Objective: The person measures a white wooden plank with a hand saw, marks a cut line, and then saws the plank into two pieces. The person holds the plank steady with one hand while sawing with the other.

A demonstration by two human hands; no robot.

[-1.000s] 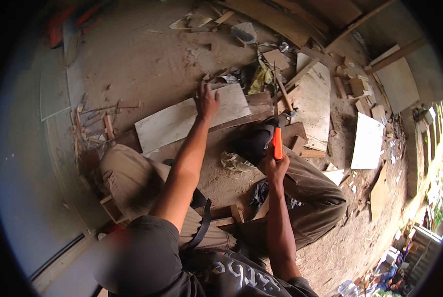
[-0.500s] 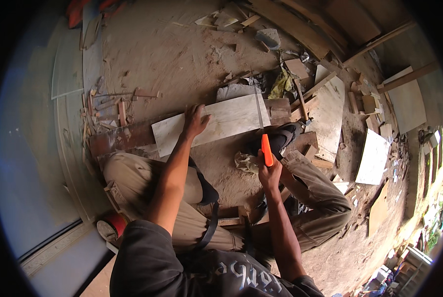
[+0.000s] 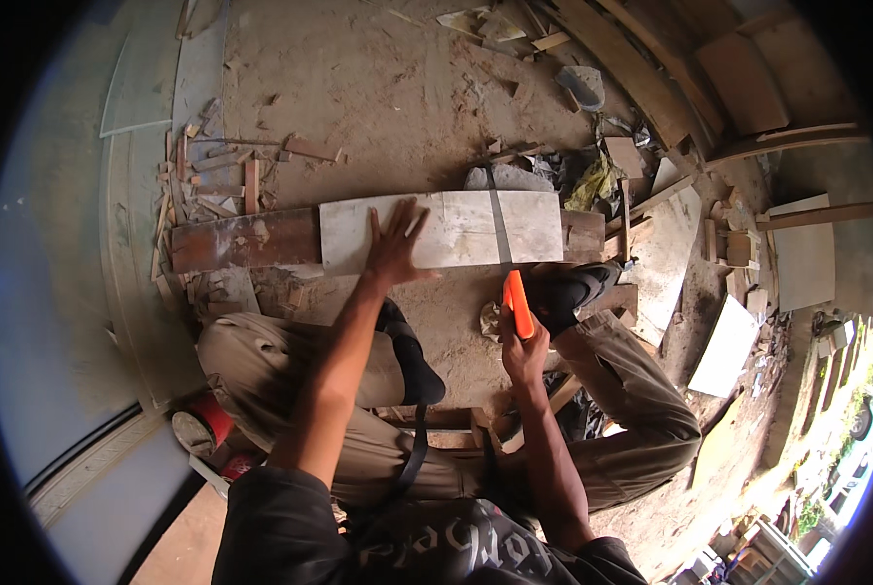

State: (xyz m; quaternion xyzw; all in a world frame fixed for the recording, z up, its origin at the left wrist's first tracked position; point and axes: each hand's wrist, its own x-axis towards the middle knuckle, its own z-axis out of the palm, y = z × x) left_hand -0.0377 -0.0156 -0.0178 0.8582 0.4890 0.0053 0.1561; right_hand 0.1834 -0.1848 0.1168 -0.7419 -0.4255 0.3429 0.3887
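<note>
— Containers?
— Saw only a red can (image 3: pixel 209 421) by the left knee; couldn't tell the contents.

— Left hand (image 3: pixel 395 246)?
— Lay flat on the pale tile (image 3: pixel 439 230), fingers spread wide, palm down near the tile's middle.

— And the tile?
— Rested lengthwise on a dark wooden plank (image 3: pixel 243 240), on the dirt floor (image 3: pixel 378 88) straight ahead of the knees. Carried a dark line across it toward the right end.

— Right hand (image 3: pixel 524 353)?
— Closed round an orange-handled tool (image 3: pixel 517 303), handle pointing up toward the tile's near edge, just short of it. Couldn't make out the working end.

— Around it?
— Black shoe (image 3: pixel 571 291) just right of the tool, beside the tile's right end. Wood offcuts (image 3: pixel 224 175) heaped at the left. More pale slabs (image 3: pixel 727 343) well apart on the right. Yellow crumpled wrapper (image 3: pixel 595 181) behind the tile.

— In the way?
— Only the shoe, crowding the tool.
</note>
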